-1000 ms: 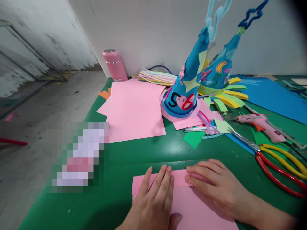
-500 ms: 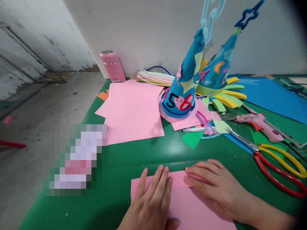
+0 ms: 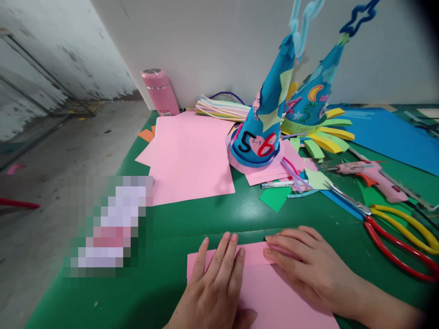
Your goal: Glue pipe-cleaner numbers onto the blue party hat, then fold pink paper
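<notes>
Your left hand [image 3: 216, 285] and right hand [image 3: 308, 269] lie side by side on the pink sheet [image 3: 274, 297] at the near edge of the green bench [image 3: 206, 219], each grip spread flat, holding nothing. The sheet's folded strip [image 3: 255, 254] runs left to right under your fingertips, the right hand covering its right end. Scissors [image 3: 370, 214] lie well apart, far right.

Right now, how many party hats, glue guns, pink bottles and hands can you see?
Party hats: 2
Glue gun: 1
Pink bottle: 1
Hands: 2 (left hand, right hand)
Total: 6
</notes>
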Demonstrator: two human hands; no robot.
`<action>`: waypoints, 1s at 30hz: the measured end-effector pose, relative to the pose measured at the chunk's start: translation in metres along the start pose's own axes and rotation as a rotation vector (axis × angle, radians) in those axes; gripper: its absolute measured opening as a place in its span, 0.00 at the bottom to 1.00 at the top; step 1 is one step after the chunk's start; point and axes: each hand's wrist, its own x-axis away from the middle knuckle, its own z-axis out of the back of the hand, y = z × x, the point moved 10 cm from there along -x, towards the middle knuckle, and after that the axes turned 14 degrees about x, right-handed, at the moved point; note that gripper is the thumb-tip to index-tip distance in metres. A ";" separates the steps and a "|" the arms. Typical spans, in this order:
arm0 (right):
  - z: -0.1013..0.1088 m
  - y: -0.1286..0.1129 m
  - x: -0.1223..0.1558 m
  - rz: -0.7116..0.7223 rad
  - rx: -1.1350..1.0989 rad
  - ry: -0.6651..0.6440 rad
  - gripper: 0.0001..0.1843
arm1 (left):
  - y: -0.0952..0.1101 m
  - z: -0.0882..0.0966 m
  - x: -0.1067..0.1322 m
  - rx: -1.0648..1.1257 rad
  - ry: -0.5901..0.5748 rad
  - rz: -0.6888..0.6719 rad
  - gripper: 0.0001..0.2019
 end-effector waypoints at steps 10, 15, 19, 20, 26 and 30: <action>-0.002 0.009 0.020 -0.080 0.058 -0.049 0.16 | -0.004 -0.004 0.001 0.005 -0.014 0.014 0.29; 0.003 0.012 0.029 -0.123 0.117 -0.031 0.16 | -0.002 -0.002 -0.001 0.014 0.012 -0.004 0.28; 0.003 0.017 0.037 -0.150 0.164 -0.067 0.17 | -0.001 0.003 -0.002 0.010 0.042 -0.012 0.29; 0.002 0.018 0.040 -0.140 0.177 -0.088 0.18 | -0.001 0.003 -0.002 0.008 0.040 -0.013 0.29; 0.005 0.024 0.052 -0.118 0.197 -0.062 0.23 | 0.000 0.004 -0.003 0.009 0.047 -0.017 0.29; 0.014 0.022 0.048 -0.163 0.145 0.015 0.21 | 0.000 0.002 -0.001 0.027 0.050 -0.013 0.29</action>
